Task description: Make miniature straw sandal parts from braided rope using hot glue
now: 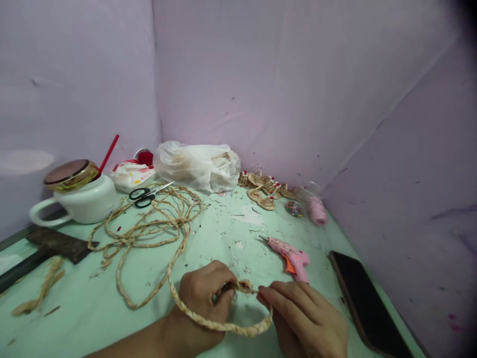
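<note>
A long braided straw rope [223, 325] loops from the tangle on the table, across the front of my left wrist, and up to my right hand. My left hand [208, 303] is closed on a small curled piece of the braid [245, 285]. Something dark with a greenish end shows between its thumb and fingers, too small to make out. My right hand [305, 318] pinches the braid at the right side of the curl, its fingertips pressed together. Beyond my right hand lies a pink glue gun [288, 253] with an orange trigger.
Black-handled scissors [143, 198] lie by the rope tangle. At left are a hammer [61, 246] and a white mug [89, 201] with a lidded jar on top. A plastic bag [199, 166], finished-looking straw pieces [263, 191], pink thread [316, 211] and a phone [367, 303] line the back and right.
</note>
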Demonstrator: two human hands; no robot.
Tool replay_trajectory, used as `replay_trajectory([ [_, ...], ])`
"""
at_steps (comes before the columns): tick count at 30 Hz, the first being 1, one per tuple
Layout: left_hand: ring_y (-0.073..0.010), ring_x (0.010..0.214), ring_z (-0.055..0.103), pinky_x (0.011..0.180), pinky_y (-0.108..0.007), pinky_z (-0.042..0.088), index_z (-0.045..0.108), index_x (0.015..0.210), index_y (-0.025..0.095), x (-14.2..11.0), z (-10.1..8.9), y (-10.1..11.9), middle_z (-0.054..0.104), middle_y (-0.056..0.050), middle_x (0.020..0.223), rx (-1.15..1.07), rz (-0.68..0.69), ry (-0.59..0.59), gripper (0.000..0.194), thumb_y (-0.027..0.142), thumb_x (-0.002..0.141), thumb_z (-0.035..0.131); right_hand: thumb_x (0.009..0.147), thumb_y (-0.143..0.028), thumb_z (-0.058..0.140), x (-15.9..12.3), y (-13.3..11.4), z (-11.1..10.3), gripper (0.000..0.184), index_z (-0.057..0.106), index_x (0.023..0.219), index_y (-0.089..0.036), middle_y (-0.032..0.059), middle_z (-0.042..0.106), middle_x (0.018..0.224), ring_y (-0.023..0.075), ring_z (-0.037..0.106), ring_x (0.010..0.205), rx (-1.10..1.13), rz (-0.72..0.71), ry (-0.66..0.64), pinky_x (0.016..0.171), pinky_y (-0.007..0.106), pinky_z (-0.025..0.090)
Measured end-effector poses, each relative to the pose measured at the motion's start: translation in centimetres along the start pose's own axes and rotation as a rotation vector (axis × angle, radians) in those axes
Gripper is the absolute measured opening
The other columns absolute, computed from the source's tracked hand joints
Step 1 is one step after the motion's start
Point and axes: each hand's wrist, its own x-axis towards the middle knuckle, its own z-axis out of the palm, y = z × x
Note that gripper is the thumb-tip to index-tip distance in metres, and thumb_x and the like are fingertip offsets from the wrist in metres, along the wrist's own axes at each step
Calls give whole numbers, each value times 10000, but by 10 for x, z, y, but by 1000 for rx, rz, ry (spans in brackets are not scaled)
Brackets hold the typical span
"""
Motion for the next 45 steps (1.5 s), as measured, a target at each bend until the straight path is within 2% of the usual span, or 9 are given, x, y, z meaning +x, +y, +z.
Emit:
replay_trajectory([
  [4,-127,663,557,600,-233,415,616,813,182,-1,-1,-2,598,-21,755,10,51,-31,193,74,749,470,742,-27,588,0,1,3,316,629,1001,-202,44,701,771,156,606,648,66,72,37,584,266,499],
  [10,-141,673,571,612,-246,453,597,853,164,0,0,-5,601,-49,769,116,253,9,195,89,804,423,717,-16,592,3,-1,1,306,649,941,-217,39,680,744,158,627,636,223,185,44,554,263,511],
  [16,-173,689,579,605,-276,480,583,880,140,1,-5,-4,613,-82,782,299,441,36,225,60,751,416,736,-24,568,11,-6,-7,269,652,895,-225,38,669,700,169,630,620,408,277,75,542,274,512],
  [19,-188,704,579,603,-289,478,575,877,124,1,-7,-5,619,-100,807,353,530,53,248,26,715,416,748,-67,595,14,-7,-5,203,668,850,-227,24,668,684,157,624,609,538,393,43,549,259,505],
  [25,-154,592,509,518,-260,406,577,852,144,4,-12,-2,571,-50,711,336,518,-166,221,61,758,396,712,-176,693,14,-4,0,87,720,760,-244,2,656,692,137,602,647,827,649,-44,618,240,480],
  [31,-137,598,507,536,-241,410,574,850,165,6,-17,2,571,-29,712,321,513,-284,240,49,756,386,682,-226,706,18,-3,5,52,698,721,-193,8,637,675,137,566,646,991,792,-174,621,252,440],
  [36,-163,711,596,637,-262,496,529,1047,136,6,-13,-2,640,-82,797,150,684,-139,338,7,757,414,637,-316,730,19,-3,12,204,589,611,-171,-28,544,580,104,474,551,1090,932,-232,532,226,380],
  [39,-173,790,619,689,-270,514,524,1078,140,6,-12,-2,656,-105,854,125,673,-115,376,-7,745,429,621,-329,742,17,-4,15,245,560,609,-166,-37,517,577,91,446,539,1146,962,-234,520,217,353],
  [45,-158,757,623,671,-252,519,554,1003,145,6,-14,1,663,-94,828,122,655,-84,322,-3,745,430,610,-335,763,15,-10,19,355,566,861,-181,-8,590,722,102,512,592,1404,1095,-281,551,224,391],
])
